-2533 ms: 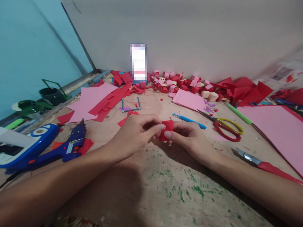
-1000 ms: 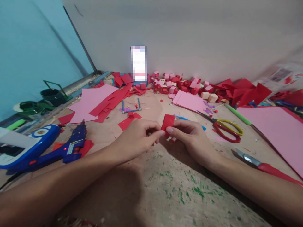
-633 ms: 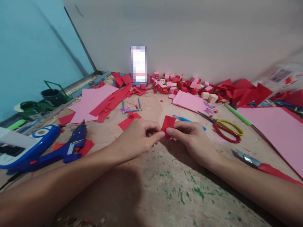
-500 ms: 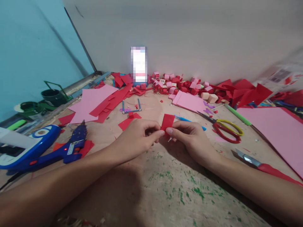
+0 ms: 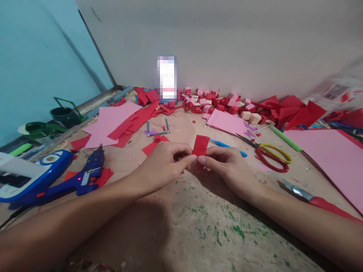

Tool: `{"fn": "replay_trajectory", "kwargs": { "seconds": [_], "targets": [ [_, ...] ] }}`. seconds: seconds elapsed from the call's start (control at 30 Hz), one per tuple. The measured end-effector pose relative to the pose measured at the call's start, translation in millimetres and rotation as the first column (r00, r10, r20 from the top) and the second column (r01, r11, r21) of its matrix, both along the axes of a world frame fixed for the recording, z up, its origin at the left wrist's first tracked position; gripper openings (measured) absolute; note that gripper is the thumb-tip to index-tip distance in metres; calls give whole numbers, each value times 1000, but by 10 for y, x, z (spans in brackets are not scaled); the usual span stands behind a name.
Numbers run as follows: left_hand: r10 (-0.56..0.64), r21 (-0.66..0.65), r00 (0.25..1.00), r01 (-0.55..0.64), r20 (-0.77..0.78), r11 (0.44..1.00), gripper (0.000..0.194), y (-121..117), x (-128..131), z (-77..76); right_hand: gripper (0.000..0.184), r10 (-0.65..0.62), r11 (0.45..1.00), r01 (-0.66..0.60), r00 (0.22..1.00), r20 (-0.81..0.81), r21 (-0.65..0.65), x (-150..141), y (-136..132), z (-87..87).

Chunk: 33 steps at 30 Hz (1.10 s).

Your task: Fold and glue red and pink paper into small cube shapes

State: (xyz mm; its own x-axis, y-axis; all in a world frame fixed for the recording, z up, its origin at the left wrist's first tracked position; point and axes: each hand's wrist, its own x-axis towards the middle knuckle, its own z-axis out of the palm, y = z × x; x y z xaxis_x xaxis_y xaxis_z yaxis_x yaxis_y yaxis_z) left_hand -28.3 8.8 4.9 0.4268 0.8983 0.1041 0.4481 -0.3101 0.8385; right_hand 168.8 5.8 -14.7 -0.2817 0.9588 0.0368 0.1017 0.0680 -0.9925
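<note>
Between both hands, a small red strip of paper (image 5: pixel 201 145) stands up over the table. My left hand (image 5: pixel 170 160) pinches its lower left edge between thumb and fingers. From the other side, my right hand (image 5: pixel 222 162) pinches its lower right part, the two thumbs close together. Whatever lies behind the strip's lower end is mostly hidden by my fingers. A blue pen (image 5: pixel 227 146) lies just behind my right hand. Near my left knuckles rests a flat piece of red paper (image 5: pixel 149 149) with a little red block (image 5: pixel 157 138) on it.
Scissors (image 5: pixel 273 158) and a red-handled utility knife (image 5: pixel 312 197) lie at right, near pink paper (image 5: pixel 329 151). A blue glue gun (image 5: pixel 87 172) lies at left. Several wrapped cubes (image 5: pixel 202 101) and a lit phone (image 5: pixel 167 77) line the back. Green paint flecks mark the table (image 5: pixel 187 234).
My right thumb has shifted slightly left along the red strip, closer to my left thumb. The strip has risen a touch. Everything else stays in place.
</note>
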Motion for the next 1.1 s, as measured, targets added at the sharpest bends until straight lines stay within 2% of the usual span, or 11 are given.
{"fn": "replay_trajectory", "kwargs": {
  "seconds": [0.2,0.4,0.57,0.7,0.83,1.1],
  "targets": [
    [-13,-26,1000,13,11,1000,24,-9,14,39,23,-9,1000,8,998,-66,-16,5,-11,-31],
    [-25,-77,994,33,109,996,25,-6,8,23,27,35,999,-36,999,-22,-38,8,-11,-3],
    [-17,-61,994,24,108,998,27,30,2,-2,24,37,999,-38,999,-16,-32,20,-11,10],
    [-39,-80,992,49,122,996,27,41,-3,-13,21,15,998,-23,992,-128,-59,20,-13,-21],
    [-63,-164,981,93,183,982,27,40,-12,-7,24,34,991,-62,973,-228,-116,8,-14,-29],
    [-71,-156,985,96,155,983,29,27,-9,-2,28,-10,997,-2,990,-143,-79,41,2,-37]
  ]
}}
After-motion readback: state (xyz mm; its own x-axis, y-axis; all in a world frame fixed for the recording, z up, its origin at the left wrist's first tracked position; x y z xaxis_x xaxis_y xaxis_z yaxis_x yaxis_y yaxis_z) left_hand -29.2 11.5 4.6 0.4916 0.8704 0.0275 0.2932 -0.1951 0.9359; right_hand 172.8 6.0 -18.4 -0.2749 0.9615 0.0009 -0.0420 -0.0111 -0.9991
